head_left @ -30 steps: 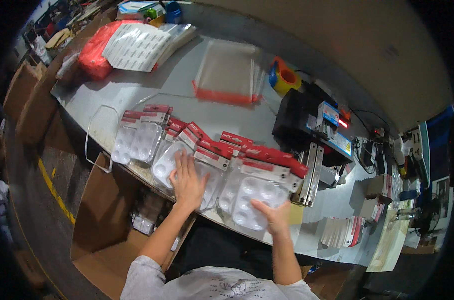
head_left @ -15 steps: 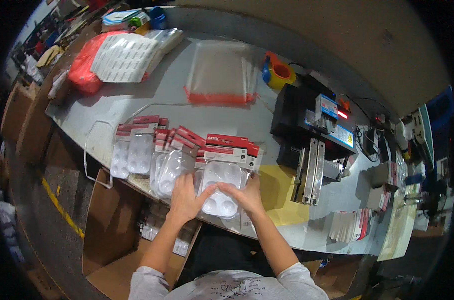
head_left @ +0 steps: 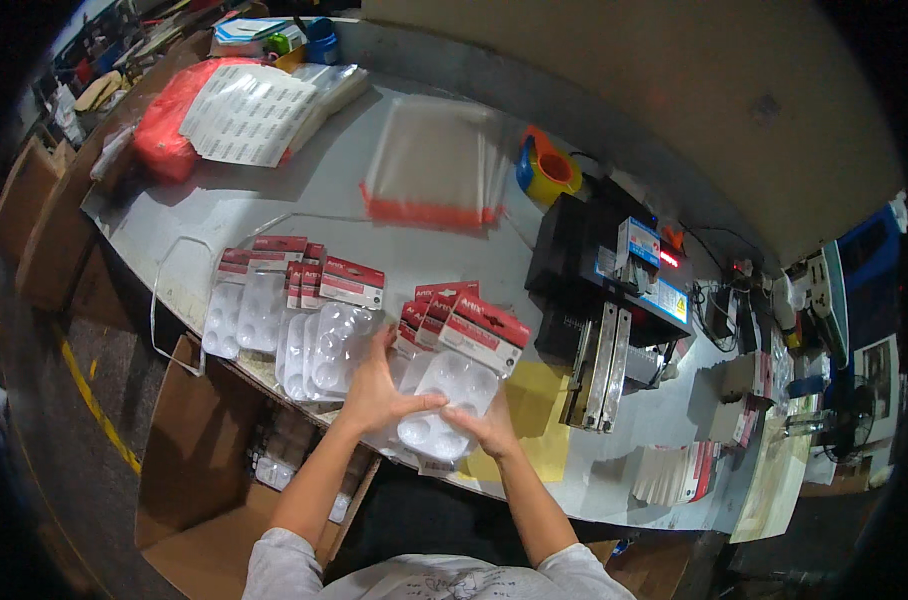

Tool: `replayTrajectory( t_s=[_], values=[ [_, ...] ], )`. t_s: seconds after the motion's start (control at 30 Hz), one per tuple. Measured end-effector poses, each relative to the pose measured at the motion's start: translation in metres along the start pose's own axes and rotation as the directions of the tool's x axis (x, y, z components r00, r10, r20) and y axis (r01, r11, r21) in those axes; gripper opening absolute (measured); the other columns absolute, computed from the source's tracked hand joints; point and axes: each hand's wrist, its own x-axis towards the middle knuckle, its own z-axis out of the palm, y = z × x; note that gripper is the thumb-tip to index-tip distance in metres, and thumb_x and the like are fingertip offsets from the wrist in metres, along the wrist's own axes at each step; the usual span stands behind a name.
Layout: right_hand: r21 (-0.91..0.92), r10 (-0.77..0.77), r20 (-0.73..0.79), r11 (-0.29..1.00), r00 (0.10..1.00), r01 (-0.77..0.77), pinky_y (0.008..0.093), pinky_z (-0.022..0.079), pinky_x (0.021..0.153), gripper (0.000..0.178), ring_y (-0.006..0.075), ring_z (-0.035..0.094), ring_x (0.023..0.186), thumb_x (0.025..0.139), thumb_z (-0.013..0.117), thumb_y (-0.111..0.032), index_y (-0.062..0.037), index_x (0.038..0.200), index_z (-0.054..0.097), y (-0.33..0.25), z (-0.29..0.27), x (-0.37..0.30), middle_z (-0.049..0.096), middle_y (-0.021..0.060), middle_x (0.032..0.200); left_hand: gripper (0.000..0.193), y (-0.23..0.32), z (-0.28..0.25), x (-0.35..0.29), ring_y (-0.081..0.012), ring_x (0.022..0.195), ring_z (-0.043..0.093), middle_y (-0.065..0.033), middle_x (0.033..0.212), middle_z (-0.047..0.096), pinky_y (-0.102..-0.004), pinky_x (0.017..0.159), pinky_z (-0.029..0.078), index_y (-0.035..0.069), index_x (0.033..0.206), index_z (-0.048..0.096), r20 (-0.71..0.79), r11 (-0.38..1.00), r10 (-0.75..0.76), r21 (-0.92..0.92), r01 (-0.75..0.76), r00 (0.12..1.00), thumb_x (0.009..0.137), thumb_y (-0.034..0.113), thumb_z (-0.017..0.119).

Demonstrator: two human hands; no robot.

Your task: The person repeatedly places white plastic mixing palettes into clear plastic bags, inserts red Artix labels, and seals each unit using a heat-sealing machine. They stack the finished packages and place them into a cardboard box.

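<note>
Near the front edge of the table, both my hands close around a small stack of white plastic paint palettes (head_left: pixel 450 388) in clear bags with red-and-white header cards (head_left: pixel 484 336). My left hand (head_left: pixel 378 396) grips the stack's left side, its thumb lying across the top palette. My right hand (head_left: pixel 488 424) holds the right side, the thumb also on top and the other fingers partly hidden. The top pack is tilted to the right, and several cards show behind it. Left of my left hand lies a fanned group of bagged palettes (head_left: pixel 342 345), with more bagged palettes (head_left: pixel 260 310) beyond.
An open cardboard box (head_left: pixel 199 450) with packs inside stands below the table's front edge. A black machine (head_left: pixel 614 270) with metal bars sits to the right, beside yellow paper (head_left: pixel 541 420). Clear bags (head_left: pixel 429 160) lie at the back. Card stacks (head_left: pixel 677 474) stand at the right.
The held stack has tilted, its header cards swinging to the right and fanning apart. My hands have shifted slightly with it. The whole view has also turned a little.
</note>
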Motion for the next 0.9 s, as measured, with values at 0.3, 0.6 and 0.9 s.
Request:
replayTrajectory(
  t_s=[0.3,0.6,0.9],
  values=[
    [-0.201,-0.234,0.132,0.945,0.963,0.257,0.037,0.04,0.097,0.096,0.0227,0.05,0.112,0.054,0.088,-0.02,-0.0011,0.133,0.036,-0.012,-0.024,-0.034,0.05,0.0131,0.124,0.13,0.048,-0.017,-0.019,-0.0272,0.125,0.037,-0.0158,0.136,0.034,-0.0399,0.106,0.028,0.003,0.143,0.004,0.147,0.866,0.298,-0.457,-0.202,0.943,0.049,0.031,0.088],
    [-0.208,0.042,0.437,0.976,0.898,0.056,0.038,0.041,0.095,0.095,0.0243,0.051,0.109,0.05,0.091,-0.025,-0.0022,0.128,0.042,0.009,-0.068,-0.02,0.05,0.0125,0.126,0.134,0.022,0.0,-0.01,-0.0325,0.132,0.029,-0.0239,0.145,0.021,-0.0407,0.107,0.026,0.001,0.143,0.001,0.271,0.783,0.618,-0.297,-0.547,0.738,0.048,0.033,0.09],
    [-0.277,-0.073,0.359,0.944,0.93,0.18,0.0376,0.042,0.096,0.106,0.0248,0.045,0.118,0.061,0.085,-0.037,-0.0022,0.137,0.019,0.028,-0.065,-0.027,0.043,0.0136,0.132,0.137,-0.021,0.029,-0.023,-0.0335,0.134,0.025,-0.0224,0.143,0.02,-0.043,0.108,0.024,0.003,0.144,-0.004,0.144,0.763,0.549,-0.488,-0.424,0.823,0.048,0.029,0.091]
  ],
)
